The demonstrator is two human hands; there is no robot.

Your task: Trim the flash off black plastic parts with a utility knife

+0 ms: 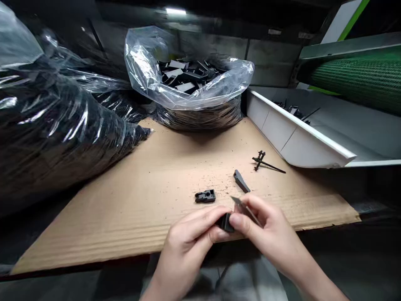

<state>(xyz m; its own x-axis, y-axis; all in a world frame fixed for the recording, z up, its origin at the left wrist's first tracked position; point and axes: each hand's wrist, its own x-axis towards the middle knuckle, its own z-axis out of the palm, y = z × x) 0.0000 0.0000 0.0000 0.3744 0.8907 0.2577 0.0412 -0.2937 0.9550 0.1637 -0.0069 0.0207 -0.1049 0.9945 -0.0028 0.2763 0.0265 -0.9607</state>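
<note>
"Where's the part (226, 223)?"
"Lower centre, pinched in the left hand (188, 236); long axis unclear."
"And the blade (247, 211)?"
"Just right, pinched in the right hand (269, 228), tip toward upper left."

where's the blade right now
In the head view, right of centre and low down, the blade is held in the right hand, close to the black part in the left hand.
</note>
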